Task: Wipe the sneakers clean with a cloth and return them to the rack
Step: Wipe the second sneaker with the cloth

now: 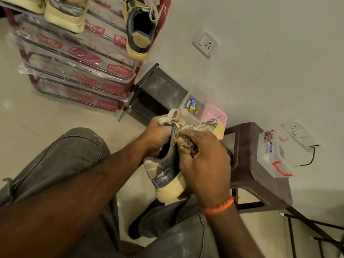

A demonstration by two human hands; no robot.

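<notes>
1. Head view: the left hand (155, 135) grips a dark blue and tan sneaker (168, 168) at its tongue and laces, holding it above the lap, heel toward the camera.
2. The right hand (204, 161) pinches a crumpled tan cloth (187, 145) against the sneaker's side.
3. Its matching sneaker (139, 28) sits on the top shelf of the red shoe rack (78, 71), beside a pale yellow pair (63, 13).
4. A brown plastic stool (256, 175) stands just right of the hands.
</notes>
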